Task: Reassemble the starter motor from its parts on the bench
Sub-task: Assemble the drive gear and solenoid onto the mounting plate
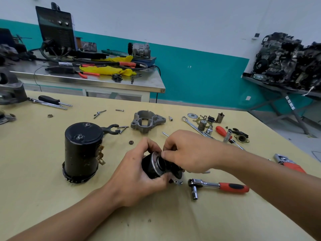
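Observation:
My left hand (137,173) grips a black cylindrical solenoid body (152,165) with a silver flange, held just above the bench. My right hand (187,152) lies over its right end, thumb and fingers pinching at the black cap part (175,168) there; what the fingertips hold is hidden. The black motor housing (82,152) stands upright to the left. A grey cast nose housing (146,121) lies behind my hands. A black fork lever (111,129) rests beside the motor housing.
A ratchet with a red handle (220,186) lies right of my hands. A spanner (192,125), a red screwdriver (224,133), sockets and small parts are scattered at back right. Loose bolts (99,113) and a nut (131,142) lie mid-bench. A steel table (90,79) stands behind.

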### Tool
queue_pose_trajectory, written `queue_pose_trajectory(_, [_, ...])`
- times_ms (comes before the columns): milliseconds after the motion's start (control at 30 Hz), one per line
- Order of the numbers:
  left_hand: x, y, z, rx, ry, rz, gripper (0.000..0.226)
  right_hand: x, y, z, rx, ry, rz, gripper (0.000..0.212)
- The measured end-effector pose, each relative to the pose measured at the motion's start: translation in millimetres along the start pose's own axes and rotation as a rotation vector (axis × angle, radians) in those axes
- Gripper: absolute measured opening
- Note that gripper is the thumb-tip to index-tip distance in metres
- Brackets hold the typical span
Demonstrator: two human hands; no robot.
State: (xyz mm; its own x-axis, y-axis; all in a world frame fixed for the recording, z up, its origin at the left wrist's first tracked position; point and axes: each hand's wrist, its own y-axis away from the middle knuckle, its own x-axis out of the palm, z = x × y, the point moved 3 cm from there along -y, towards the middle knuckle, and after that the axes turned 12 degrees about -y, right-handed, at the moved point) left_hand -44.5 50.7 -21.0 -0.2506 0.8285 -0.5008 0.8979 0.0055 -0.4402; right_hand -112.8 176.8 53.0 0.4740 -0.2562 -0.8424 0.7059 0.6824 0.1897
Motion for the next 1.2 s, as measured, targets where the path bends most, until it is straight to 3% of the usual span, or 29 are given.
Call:
queue_pose_trajectory(433, [1.8, 0.1, 5.8, -0.038, 0.018, -0.037, 0.047, 18.2, 0.5, 9.2, -0.083, 0.248, -0.006, 0.025])
queue_pose_trajectory(700, [1.6, -0.5, 8.6, -0.041, -0.009, -0.066, 0.048, 10.2, 0.9, 8.5, -0.070, 0.194, -0.054, 0.028])
queue_pose_trajectory(900, [2.5, 1.0, 6.3, -0.052, 0.027, -0.065, 0.047, 19.4, -1.2, 10.8, -0.028, 0.222, -0.069, 0.012])
queue_pose_trajectory(1067, [3.4, 1.9, 3.4, -0.025, 0.012, -0.062, 0.047, 22.9, -0.1, 13.0, -0.012, 0.287, -0.082, 0.025])
queue_pose_trajectory(1200, [2.1, 0.6, 2.7, 0.018, -0.001, -0.079, 0.047, 14.2, 1.1, 11.9, 0.018, 0.134, -0.079, 0.025])
